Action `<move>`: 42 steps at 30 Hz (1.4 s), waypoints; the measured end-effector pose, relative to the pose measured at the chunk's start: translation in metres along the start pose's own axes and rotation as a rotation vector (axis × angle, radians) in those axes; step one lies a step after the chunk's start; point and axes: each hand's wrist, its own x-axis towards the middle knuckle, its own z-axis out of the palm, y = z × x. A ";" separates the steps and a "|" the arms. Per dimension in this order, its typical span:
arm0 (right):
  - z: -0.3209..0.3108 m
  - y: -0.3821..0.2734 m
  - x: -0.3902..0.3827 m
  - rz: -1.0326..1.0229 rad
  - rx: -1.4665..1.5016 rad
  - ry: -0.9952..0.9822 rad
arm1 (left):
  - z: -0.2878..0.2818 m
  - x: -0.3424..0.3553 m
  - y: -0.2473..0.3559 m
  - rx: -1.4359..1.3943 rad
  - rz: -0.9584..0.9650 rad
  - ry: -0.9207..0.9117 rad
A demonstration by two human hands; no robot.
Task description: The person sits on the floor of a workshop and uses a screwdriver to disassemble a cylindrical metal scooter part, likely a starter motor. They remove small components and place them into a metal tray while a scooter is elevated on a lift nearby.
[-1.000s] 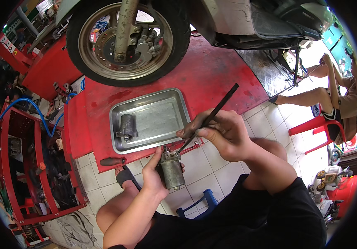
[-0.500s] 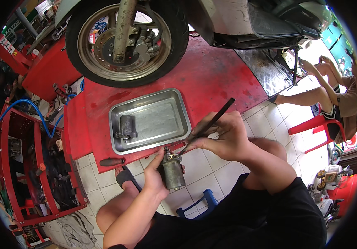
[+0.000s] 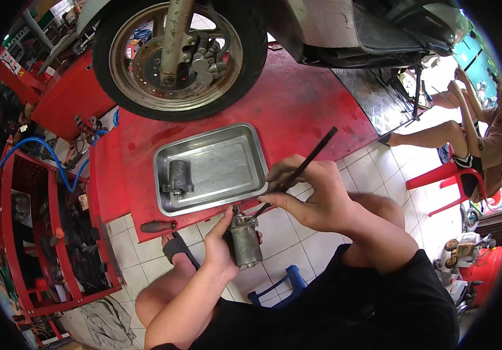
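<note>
Over the gap between my knees, my left hand (image 3: 219, 248) is wrapped round a grey cylindrical starter motor (image 3: 246, 247), its narrow geared end pointing up. A slim black rod-like tool (image 3: 316, 153) is pinched in the fingers of my right hand (image 3: 315, 195). The tool's lower tip meets or nearly meets the motor's upper side; contact is hard to make out. Just beyond my hands, a shallow steel tray (image 3: 251, 146) holds a second, similar motor (image 3: 179, 177) on its left side.
The tray sits on a red lift platform (image 3: 297, 105) below a scooter's front wheel (image 3: 238, 96). A dark-handled tool (image 3: 156, 227) lies at the platform's near edge. Red shelving (image 3: 67, 251) is at left, a blue stool (image 3: 293, 280) below, and a seated person (image 3: 464, 134) at right.
The black tool's upper end has shifted slightly up and right as my right hand adjusts. My left hand and the motor have barely moved. The seated person's hands have risen.
</note>
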 end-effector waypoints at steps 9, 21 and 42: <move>-0.006 -0.001 -0.005 0.130 0.206 -0.046 | -0.001 0.003 -0.002 -0.006 -0.025 -0.019; -0.006 0.002 -0.003 0.013 0.303 -0.011 | 0.001 0.001 -0.003 -0.018 -0.043 0.013; 0.002 -0.011 -0.009 0.033 0.263 0.012 | -0.004 -0.006 -0.011 -0.003 0.005 -0.070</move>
